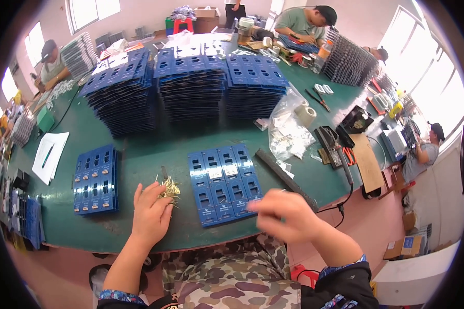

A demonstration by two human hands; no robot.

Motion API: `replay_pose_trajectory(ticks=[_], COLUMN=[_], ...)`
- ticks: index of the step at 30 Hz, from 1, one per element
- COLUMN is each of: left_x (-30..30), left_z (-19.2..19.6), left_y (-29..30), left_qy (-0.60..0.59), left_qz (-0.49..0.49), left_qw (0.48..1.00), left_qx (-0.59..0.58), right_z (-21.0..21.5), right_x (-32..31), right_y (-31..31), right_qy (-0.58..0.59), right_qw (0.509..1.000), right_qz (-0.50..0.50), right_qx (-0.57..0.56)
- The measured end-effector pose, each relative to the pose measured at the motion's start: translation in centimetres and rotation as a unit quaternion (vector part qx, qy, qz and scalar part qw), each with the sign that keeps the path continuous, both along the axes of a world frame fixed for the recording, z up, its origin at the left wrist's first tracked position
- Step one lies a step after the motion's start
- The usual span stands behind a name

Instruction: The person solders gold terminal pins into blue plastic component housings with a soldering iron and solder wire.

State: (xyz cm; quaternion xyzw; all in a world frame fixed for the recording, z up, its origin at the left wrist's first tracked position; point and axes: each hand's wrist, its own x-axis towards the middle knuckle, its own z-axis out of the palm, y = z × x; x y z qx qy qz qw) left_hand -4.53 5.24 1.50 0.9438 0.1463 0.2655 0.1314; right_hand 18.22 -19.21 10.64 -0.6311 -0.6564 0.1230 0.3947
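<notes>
Green table (pixel 144 154), wearer seated at its near edge, camouflage cloth (pixel 232 278) over the lap. Left hand (pixel 152 213) palm down, left of centre, fingers bent and slightly spread, their tips at the near-left side of a loose heap of brass-coloured pins (pixel 172 189); cannot tell whether a pin is pinched between them. Short dark strip (pixel 164 172) just beyond the heap. Right hand (pixel 286 215) blurred, at the lower right corner of a blue panel (pixel 226 183), thumb and forefinger drawn narrow; whether they hold anything, or touch the panel, cannot tell. Panel lies flat before the wearer, right of the pins and apart from them, its face cut with rows of dark openings. Left of the left hand, a low pile (pixel 94 183) of similar panels; further left, white paper (pixel 50 159) with a pen (pixel 47 156) on top. Across the far side, three tall stacks of blue panels: left stack (pixel 121 90), middle stack (pixel 191 90), right stack (pixel 255 85). Dark bar (pixel 286 177) slants close to the panel's right side. Beyond it, a clear bag (pixel 292 135) of small pale parts; to the right, orange-handled scissors (pixel 349 156) beside a brown board (pixel 368 165). Co-worker in green (pixel 299 26) bends over work at the far end.
</notes>
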Motion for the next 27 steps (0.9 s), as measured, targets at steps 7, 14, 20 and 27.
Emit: replay_pose_trajectory(ticks=[7, 14, 20, 27], left_x=[0.2, 0.2, -0.3, -0.4], left_z=[-0.2, -0.2, -0.2, -0.4], left_y=[-0.1, -0.4, -0.5, -0.3], left_qy=[-0.067, -0.099, -0.114, -0.113], left_qz=[-0.013, -0.030, -0.032, -0.015], left_qw=[0.998, 0.995, 0.993, 0.993], left_qx=[-0.004, -0.012, 0.001, -0.012], right_z=[5.4, 5.6, 11.4, 8.5], right_x=[-9.9, -8.9, -2.3, -1.7], right_y=[1.9, 1.0, -3.7, -5.3], right_qy=[0.428, 0.519, 0.355, 0.369], right_qw=[0.729, 0.696, 0.824, 0.800], right_qz=[0.398, 0.441, 0.428, 0.225], right_qx=[0.356, 0.227, 0.108, 0.416])
